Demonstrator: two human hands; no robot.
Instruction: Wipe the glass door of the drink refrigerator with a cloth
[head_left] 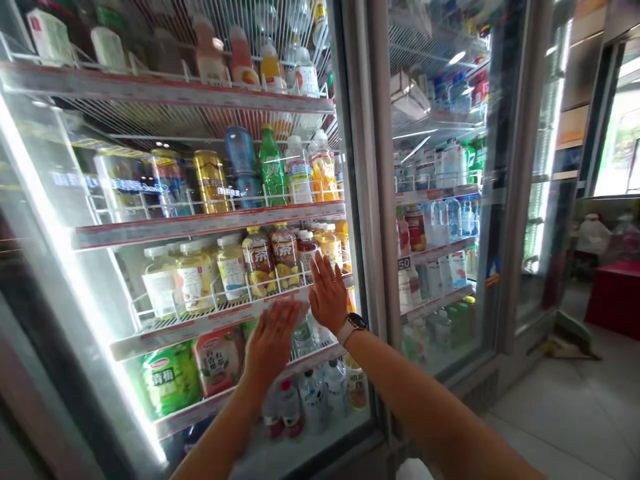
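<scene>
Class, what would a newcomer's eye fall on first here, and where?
The person's left hand and right hand draw the eye first, raised near the centre before stocked drinks shelves. A bright light strip slants down the left side; a vivid green bottle stands above the hands.

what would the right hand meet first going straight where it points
Likely the transparent glass fridge door, with a dark, white-capped plastic bottle behind it; depth is unclear, so the bare right hand may be touching that door.

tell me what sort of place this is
Probably a small shop or convenience store: tall glass-fronted coolers stand side by side, with rows of bottled drinks on wire shelves and label strips along the shelf edges.
</scene>
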